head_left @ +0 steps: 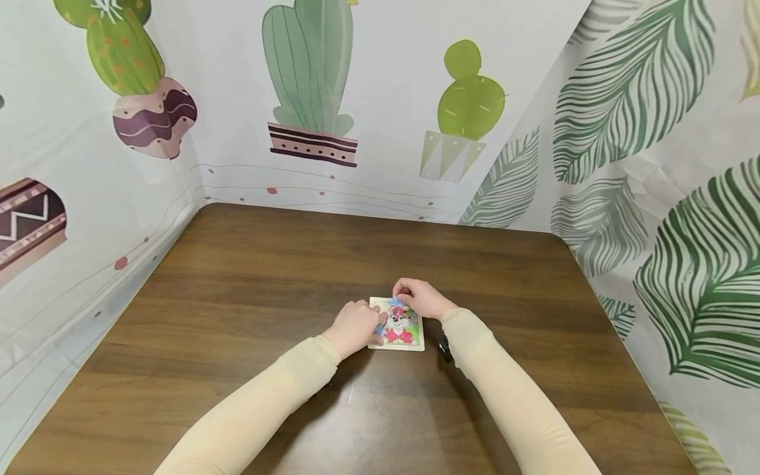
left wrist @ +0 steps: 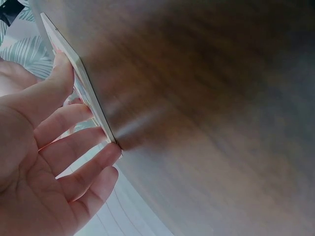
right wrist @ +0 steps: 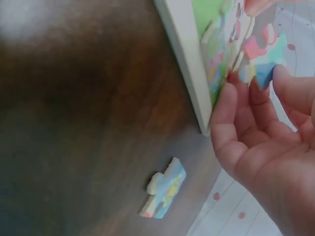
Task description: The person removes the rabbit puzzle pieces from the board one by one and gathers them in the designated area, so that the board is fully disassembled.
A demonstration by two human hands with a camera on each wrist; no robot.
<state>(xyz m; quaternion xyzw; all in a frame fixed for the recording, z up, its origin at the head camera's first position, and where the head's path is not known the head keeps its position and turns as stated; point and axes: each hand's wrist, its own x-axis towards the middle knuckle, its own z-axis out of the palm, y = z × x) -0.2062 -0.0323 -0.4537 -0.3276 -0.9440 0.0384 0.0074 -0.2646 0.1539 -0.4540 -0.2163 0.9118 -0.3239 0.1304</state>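
Observation:
A square jigsaw puzzle board (head_left: 396, 349) with a pale frame lies on the table, showing a cartoon animal in pink on green. My left hand (head_left: 354, 326) rests along its left side, fingers and thumb touching the frame and the picture. In the left wrist view, those fingers reach the board's edge fairly straight. Over the board's upper right part, my right hand (head_left: 423, 298) pinches a puzzle piece (right wrist: 263, 61) coloured blue, pink and green between thumb and fingers. The held piece is tilted above the board in the right wrist view.
Another puzzle piece (right wrist: 166, 189) lies loose on the table beside the board in the right wrist view. The brown wooden table (head_left: 267, 264) extends around the board. Cloth printed with cacti and leaves (head_left: 386, 178) hangs behind it and at its sides.

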